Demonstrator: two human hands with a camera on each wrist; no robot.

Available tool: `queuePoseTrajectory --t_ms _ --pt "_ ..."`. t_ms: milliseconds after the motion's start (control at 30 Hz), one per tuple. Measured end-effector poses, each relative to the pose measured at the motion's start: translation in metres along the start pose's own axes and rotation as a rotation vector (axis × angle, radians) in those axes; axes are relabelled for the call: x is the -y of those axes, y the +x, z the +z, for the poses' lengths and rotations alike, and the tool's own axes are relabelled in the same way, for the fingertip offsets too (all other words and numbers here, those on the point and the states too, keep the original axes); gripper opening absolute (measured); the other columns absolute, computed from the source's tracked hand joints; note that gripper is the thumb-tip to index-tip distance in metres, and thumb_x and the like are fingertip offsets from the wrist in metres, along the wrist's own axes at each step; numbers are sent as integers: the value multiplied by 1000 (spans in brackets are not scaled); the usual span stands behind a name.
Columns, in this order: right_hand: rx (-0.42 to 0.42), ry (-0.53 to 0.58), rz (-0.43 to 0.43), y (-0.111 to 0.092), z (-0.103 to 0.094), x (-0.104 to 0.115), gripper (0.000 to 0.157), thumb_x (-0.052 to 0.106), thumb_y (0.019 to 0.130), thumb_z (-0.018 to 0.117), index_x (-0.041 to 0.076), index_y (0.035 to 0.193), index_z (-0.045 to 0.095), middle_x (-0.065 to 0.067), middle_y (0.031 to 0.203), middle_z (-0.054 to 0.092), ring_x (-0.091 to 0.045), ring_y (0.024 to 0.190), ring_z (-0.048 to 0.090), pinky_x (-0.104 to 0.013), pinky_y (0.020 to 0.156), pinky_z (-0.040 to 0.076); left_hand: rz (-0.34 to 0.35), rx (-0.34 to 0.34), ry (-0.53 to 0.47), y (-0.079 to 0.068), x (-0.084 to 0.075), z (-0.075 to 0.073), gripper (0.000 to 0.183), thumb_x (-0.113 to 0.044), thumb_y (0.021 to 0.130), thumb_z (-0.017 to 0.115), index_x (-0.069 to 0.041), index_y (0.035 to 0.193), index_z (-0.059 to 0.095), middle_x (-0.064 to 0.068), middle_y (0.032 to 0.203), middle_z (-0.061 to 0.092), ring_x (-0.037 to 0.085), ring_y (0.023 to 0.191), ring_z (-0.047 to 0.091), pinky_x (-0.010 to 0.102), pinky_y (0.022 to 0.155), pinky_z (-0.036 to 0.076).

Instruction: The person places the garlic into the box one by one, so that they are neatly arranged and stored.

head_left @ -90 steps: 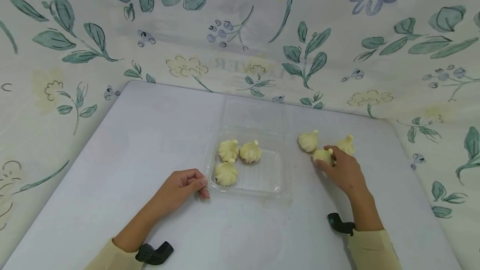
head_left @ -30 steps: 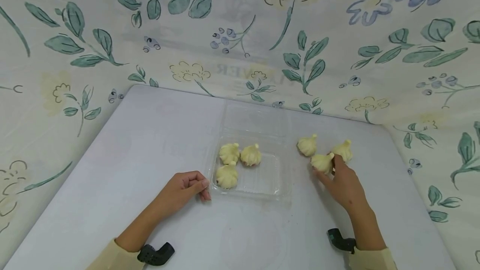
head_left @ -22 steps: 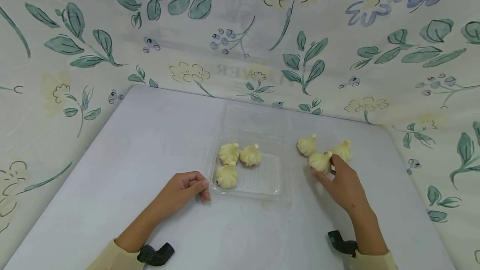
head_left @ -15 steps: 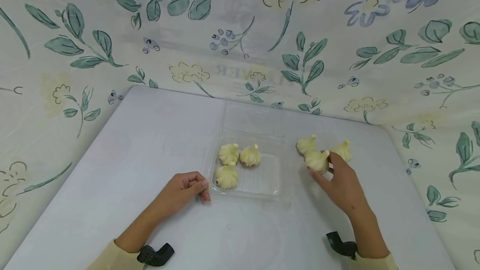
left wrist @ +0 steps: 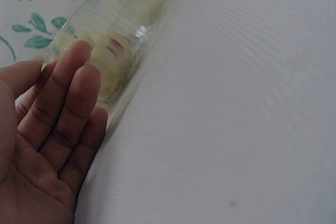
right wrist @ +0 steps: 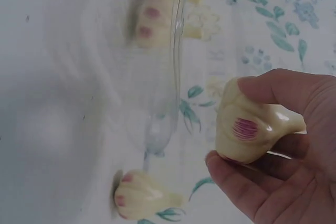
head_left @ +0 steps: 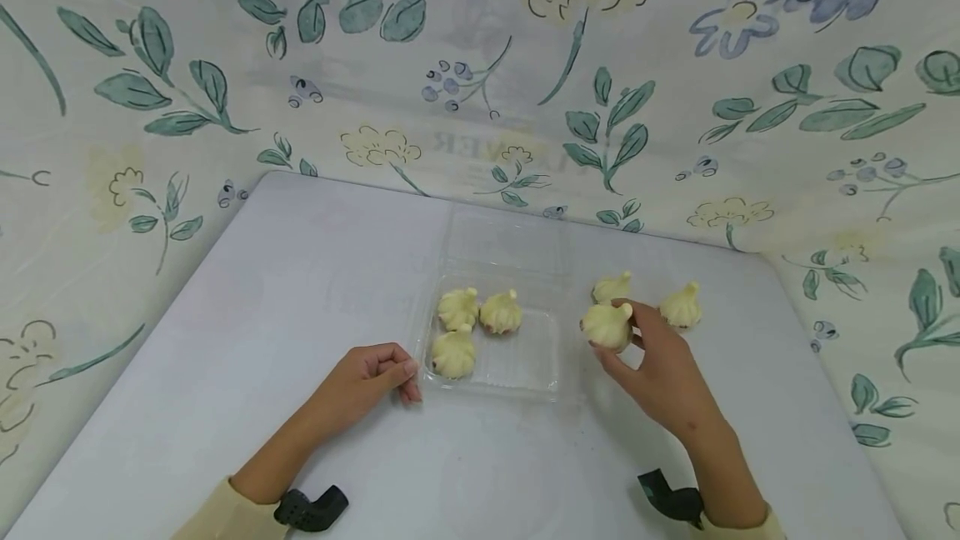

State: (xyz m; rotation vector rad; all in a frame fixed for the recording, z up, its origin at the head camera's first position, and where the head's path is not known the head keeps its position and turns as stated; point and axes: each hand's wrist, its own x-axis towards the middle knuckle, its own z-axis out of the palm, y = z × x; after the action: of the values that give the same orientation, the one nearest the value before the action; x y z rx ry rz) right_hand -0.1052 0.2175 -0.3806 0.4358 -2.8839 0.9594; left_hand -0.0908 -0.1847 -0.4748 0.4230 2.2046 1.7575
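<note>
Between thumb and fingers my right hand (head_left: 660, 365) grips a pale yellow garlic bulb (head_left: 606, 327), lifted off the table near the right side of a clear plastic box (head_left: 517, 390). Purple streaks show on this bulb (right wrist: 244, 129) in the right wrist view. Inside the box, three more garlic bulbs (head_left: 501, 312) sit in its left and back part. My left hand (head_left: 367, 382) rests on the table with relaxed, slightly bent fingers at the box's front left corner. In the left wrist view its fingertips (left wrist: 84, 85) are right at the box wall, and nothing is held.
Two loose garlic bulbs lie right of the box: one bulb (head_left: 611, 287) partly behind the held one, another bulb (head_left: 681, 307) farther right. The box's clear lid (head_left: 510, 236) lies open toward the back. A flower-patterned cloth (head_left: 480, 48) rises behind the white table (head_left: 322, 265).
My right hand has picked up the front garlic bulb from the group of three on the right and moved it left toward the box. The left hand has stayed put.
</note>
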Motion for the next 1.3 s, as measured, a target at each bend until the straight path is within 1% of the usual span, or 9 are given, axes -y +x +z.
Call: queuePoseTrajectory --t_ms 233,500,667,833,967,1100,1233,1300 --pt "58 33 -74 4 14 13 65 9 90 84 0 144 49 -14 141 58 -29 125 60 -46 98 55 9 2 0 0 1 -1 24 -24 109 60 -6 96 70 3 82 76 24 80 73 29 80 55" --pt "102 61 -74 10 28 29 60 15 89 87 5 137 53 -8 134 60 -23 120 62 -39 96 56 2 -1 -1 0 1 -1 25 -25 108 61 -6 95 70 3 82 76 24 80 73 29 79 55" --pt "128 47 -60 14 36 36 58 19 87 88 5 134 57 -6 128 62 -23 117 63 -40 95 57 17 4 -3 1 1 -1 24 -24 108 60 -6 95 70 3 82 76 25 79 73 30 79 56" --pt "181 69 -55 20 46 36 60 22 89 87 4 137 55 -5 125 65 -21 115 64 -38 96 56 14 4 -12 0 0 0 24 -23 108 60 -6 95 70 3 82 76 25 80 74 29 79 56" --pt "233 83 -50 23 54 37 61 23 91 85 5 139 53 -6 125 66 -22 117 65 -39 96 56 11 0 -11 -1 -3 0 23 -23 108 60 -6 96 70 2 82 77 24 80 74 29 80 55" --pt "269 80 -75 23 60 39 61 17 91 84 4 142 52 -8 132 65 -23 121 64 -39 96 56 19 1 -4 0 -1 0 23 -24 108 60 -7 95 70 2 82 77 24 80 74 29 79 55" --pt "311 98 -109 26 64 41 61 15 92 83 4 144 53 -7 133 64 -21 121 63 -40 96 56 25 3 2 0 1 0 23 -23 108 61 -7 95 70 2 82 77 24 80 74 29 79 55" --pt "333 109 -119 28 66 40 60 16 93 83 5 144 53 -6 132 64 -21 119 63 -40 96 56 28 3 2 0 2 -1 23 -23 108 61 -7 95 70 2 82 77 24 79 74 29 79 55"
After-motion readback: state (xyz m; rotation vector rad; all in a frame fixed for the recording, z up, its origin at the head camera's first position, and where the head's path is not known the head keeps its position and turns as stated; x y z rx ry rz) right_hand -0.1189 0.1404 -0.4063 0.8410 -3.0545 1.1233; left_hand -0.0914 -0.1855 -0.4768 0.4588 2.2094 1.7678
